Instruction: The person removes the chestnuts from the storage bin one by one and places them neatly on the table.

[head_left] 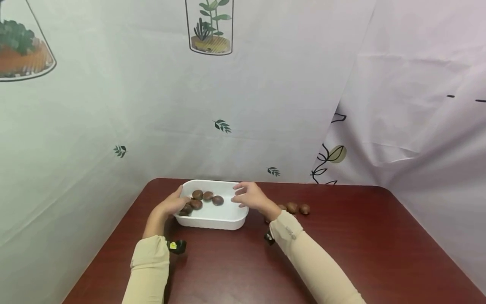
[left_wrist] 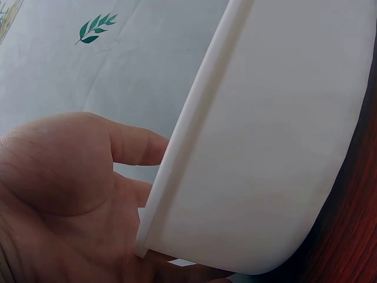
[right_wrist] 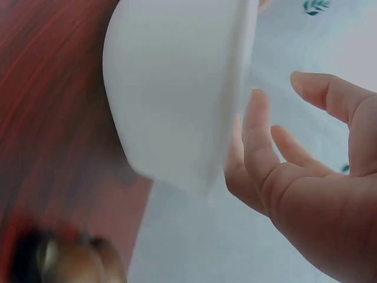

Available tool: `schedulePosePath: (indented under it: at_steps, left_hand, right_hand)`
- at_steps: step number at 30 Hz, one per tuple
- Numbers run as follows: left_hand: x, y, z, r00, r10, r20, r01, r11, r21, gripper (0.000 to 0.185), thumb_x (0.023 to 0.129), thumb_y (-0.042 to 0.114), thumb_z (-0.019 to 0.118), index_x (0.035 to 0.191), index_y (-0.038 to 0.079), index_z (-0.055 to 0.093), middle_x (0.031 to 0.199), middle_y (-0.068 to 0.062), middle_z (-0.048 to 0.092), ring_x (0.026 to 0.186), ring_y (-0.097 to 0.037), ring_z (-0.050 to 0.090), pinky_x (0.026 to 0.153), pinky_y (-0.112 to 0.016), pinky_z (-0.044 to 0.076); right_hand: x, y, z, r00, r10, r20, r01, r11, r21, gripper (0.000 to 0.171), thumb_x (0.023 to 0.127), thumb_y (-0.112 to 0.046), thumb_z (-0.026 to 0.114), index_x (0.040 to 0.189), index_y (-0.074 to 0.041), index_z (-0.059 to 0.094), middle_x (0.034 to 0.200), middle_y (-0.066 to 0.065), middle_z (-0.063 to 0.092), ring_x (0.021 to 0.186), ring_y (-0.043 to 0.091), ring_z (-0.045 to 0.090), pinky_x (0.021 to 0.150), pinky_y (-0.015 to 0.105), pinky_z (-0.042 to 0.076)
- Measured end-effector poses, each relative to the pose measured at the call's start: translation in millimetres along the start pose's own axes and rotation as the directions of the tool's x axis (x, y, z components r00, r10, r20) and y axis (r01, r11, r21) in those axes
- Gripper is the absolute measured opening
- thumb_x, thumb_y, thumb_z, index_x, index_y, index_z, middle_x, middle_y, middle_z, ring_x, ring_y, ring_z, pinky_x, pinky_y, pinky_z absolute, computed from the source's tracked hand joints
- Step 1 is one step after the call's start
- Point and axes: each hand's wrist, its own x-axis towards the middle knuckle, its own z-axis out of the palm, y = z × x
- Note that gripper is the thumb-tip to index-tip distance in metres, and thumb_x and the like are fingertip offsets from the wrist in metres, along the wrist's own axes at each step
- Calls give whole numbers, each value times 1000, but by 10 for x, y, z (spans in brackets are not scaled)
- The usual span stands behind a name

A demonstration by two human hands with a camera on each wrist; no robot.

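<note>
A white rectangular plastic tray (head_left: 216,223) sits towards the back of the table, with several glossy brown chestnuts (head_left: 208,196) gathered in its left half. At its left end my left hand (head_left: 174,204) grips the rim, some of it reaching inside beside the chestnuts. The left wrist view shows the hand (left_wrist: 76,183) against the rim, part of it hidden behind the tray wall. Over the tray's right end is my right hand (head_left: 252,197), its fingers spread and loosely bent, holding nothing. More chestnuts (head_left: 304,209) lie on the table right of the tray, partly hidden by my right wrist.
The dark red wooden table (head_left: 228,261) has rounded back corners. Pale cloth (head_left: 243,93) printed with leaves and plants hangs close behind it and along the sides. Dark wrist devices (head_left: 176,246) sit under both sleeves.
</note>
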Motion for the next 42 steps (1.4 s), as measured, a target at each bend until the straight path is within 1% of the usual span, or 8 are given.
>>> schedulePosePath:
  at_steps: [3,7,14,19,25,30,36,42]
  left_hand:
    - [9,12,7,994,92,51,-91,996,-24,55,100,18,51,151,11,30,109,-19,62,76,-23,58,60,-32,48]
    - [-65,114,37,992,118,46,-116,993,-31,54,101,10,47,150,6,26,108,-24,61,76,-27,56,61,-35,46]
    - [-76,70,14,999,41,12,-41,999,-22,61,98,9,44,153,3,17,105,-17,65,78,-23,60,65,-32,49]
    - [-54,23,-7,999,-45,4,45,999,-27,73,97,14,45,158,5,6,106,-13,67,84,-19,62,71,-29,51]
    - [-118,139,23,995,-84,-47,88,992,87,77,98,15,42,156,-4,-6,135,-30,49,103,-29,58,90,-40,46]
    - [-163,220,44,994,-91,-61,98,988,122,78,99,15,43,154,-6,-8,152,-35,24,120,-36,48,102,-47,37]
    - [-167,225,53,995,-72,-68,80,991,111,78,98,13,44,153,-8,-7,121,-29,55,101,-31,58,89,-40,45]
    - [-170,225,54,995,-79,-63,86,989,118,78,99,13,43,153,-8,-8,131,-33,49,105,-31,58,95,-43,42]
  right_hand:
    - [119,-1,127,1000,18,9,-19,999,26,49,83,-3,74,128,8,59,115,27,64,99,38,67,71,35,59]
    - [256,5,289,998,68,2,-68,996,60,52,81,-1,74,130,6,58,116,28,63,99,43,67,72,39,59]
    - [422,1,506,989,144,15,-145,988,62,67,80,-6,76,141,-3,50,128,26,55,85,28,64,71,41,59]
    - [504,28,621,980,197,-13,-195,978,77,66,79,-5,76,139,-2,51,107,15,59,65,19,55,69,43,59]
    - [588,41,748,966,251,-69,-245,966,84,62,78,-4,77,135,-4,55,93,8,60,64,20,58,61,34,57]
    - [642,67,811,969,227,-93,-226,974,20,52,75,-2,77,123,-2,60,83,5,59,54,11,48,49,26,49]
    - [684,130,842,967,214,-141,-228,969,-95,30,71,4,77,99,-2,66,73,3,59,46,8,46,42,21,39]
    - [673,144,848,970,190,-152,-212,966,-147,22,66,2,83,80,-5,67,65,1,61,48,9,49,41,21,40]
